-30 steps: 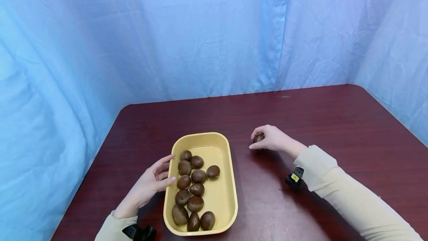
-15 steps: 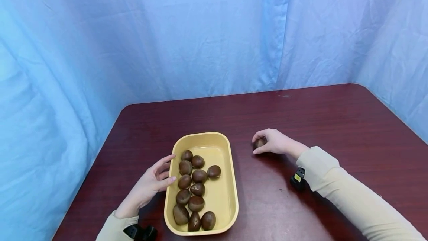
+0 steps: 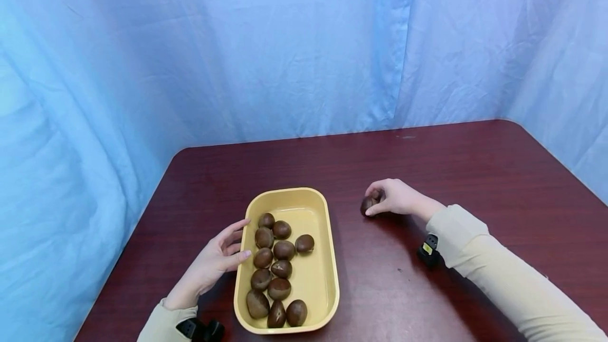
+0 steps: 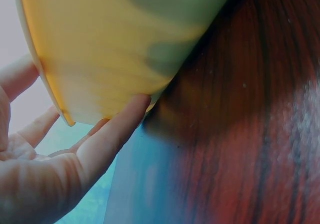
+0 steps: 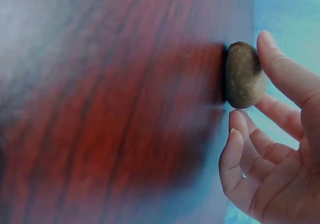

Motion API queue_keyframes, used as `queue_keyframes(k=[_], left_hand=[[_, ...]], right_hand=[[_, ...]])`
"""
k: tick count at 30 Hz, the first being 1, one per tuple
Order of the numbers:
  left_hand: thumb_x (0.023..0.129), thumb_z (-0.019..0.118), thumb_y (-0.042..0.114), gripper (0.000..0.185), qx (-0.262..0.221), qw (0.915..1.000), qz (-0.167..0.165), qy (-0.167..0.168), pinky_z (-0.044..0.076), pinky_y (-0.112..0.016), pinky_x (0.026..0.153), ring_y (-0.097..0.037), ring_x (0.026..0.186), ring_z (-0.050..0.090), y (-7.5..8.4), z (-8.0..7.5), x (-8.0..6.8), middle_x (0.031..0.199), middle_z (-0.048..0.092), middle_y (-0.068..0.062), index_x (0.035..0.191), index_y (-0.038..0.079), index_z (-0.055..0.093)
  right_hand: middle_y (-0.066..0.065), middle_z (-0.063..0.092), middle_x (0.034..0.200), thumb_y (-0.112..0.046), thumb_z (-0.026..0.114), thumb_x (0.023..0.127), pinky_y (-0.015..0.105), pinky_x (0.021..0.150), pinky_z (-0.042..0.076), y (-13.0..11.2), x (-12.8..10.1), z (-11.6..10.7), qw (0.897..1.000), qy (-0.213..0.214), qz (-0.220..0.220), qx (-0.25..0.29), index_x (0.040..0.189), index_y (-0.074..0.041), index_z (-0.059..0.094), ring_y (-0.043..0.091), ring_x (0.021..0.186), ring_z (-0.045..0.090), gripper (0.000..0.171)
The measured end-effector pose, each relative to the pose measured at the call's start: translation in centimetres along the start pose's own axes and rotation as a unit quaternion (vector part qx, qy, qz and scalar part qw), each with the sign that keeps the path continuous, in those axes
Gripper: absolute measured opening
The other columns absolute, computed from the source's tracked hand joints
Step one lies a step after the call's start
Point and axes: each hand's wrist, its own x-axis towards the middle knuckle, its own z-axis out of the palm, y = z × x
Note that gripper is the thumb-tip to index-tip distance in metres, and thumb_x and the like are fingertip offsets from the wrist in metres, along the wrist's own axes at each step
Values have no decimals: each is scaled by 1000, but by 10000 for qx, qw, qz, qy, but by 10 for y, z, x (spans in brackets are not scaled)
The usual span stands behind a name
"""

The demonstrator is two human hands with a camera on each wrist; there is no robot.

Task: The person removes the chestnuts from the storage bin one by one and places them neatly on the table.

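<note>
1. My right hand (image 3: 398, 198) pinches one chestnut (image 3: 368, 205) on the table (image 3: 475, 173), right of the tray (image 3: 328, 278).
2. My left hand (image 3: 214, 263), fingers relaxed, steadies the tray's left rim.
3. I should release gently so it won't roll.

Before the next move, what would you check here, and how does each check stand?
1. Chestnut down on the table: ok.
2. Right hand at the chestnut: ok; fingers touch it, whether they hold it cannot tell.
3. Left hand steadying the tray: ok, straight fingers on its side.
4. Room in the tray: ok, right half bare.
5. Path from chestnut to tray clear: ok.
</note>
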Motion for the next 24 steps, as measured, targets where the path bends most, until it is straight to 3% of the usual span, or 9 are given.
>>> queue_keyframes(k=[8,15,24], left_hand=[[92,59,6,70,58,10000,-9,11,55,-36,80,-19,106,61,0,0,1,141,29,-33,149,3,19],[92,60,6,70,119,9999,5,23,55,-37,81,-21,107,61,0,1,3,141,30,-32,149,3,20],[92,60,5,70,113,9999,26,25,56,-36,80,-19,106,61,1,2,5,141,30,-32,149,3,20]], right_hand=[[13,62,102,-27,78,77,36,73,48,-11,1,-7,9999,145,-65,-12,107,-3,65,19,82,59,40],[16,62,106,-27,77,78,32,68,48,-21,3,-14,9998,164,-107,-36,111,-2,64,19,82,58,43],[17,63,109,-28,77,78,34,73,50,-42,10,-26,9994,258,-241,-47,112,-4,64,18,81,59,44]])
